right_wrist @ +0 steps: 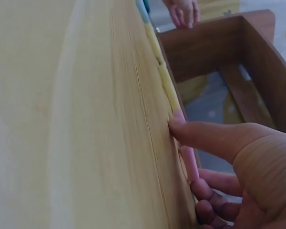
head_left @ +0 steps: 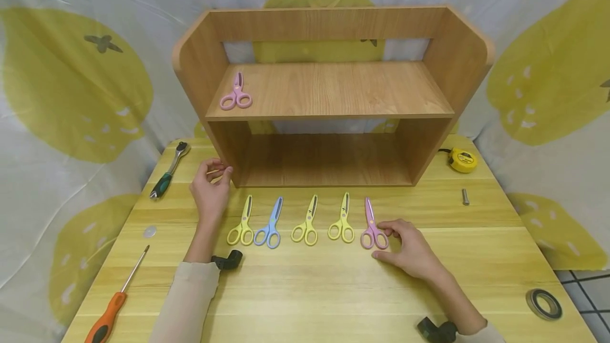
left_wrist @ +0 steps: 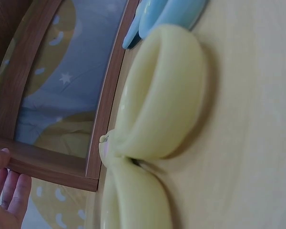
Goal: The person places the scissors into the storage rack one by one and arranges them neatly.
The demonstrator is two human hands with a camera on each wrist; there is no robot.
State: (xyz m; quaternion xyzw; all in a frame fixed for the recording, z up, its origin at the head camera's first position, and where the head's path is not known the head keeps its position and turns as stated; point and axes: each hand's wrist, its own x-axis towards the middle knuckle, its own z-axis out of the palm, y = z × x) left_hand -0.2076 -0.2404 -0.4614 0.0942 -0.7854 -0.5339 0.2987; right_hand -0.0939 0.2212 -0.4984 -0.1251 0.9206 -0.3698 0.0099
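Observation:
My left hand [head_left: 212, 189] grips the lower left edge of a wooden two-tier shelf [head_left: 329, 91]; in the left wrist view its thumb and fingers [left_wrist: 20, 198] lie either side of the side panel. My right hand [head_left: 412, 250] is at the handles of the pink scissors [head_left: 374, 237], thumb and fingers spread around the right-hand loop, fingertips right at it. Left of these lie yellow scissors [head_left: 341, 229], more yellow scissors [head_left: 305, 231], blue scissors [head_left: 270, 232] and a leftmost yellow pair [head_left: 241, 231], blades toward the shelf. Another pink pair [head_left: 236, 94] lies on the upper tier's left.
On the left of the table are a ratchet wrench [head_left: 170, 170], a clear disc [head_left: 150, 232] and an orange-handled screwdriver [head_left: 111, 308]. To the right lie a yellow tape measure [head_left: 462, 160], a small metal pin [head_left: 465, 197] and a bearing ring [head_left: 544, 304]. Patterned cloth [head_left: 71, 83] hangs behind.

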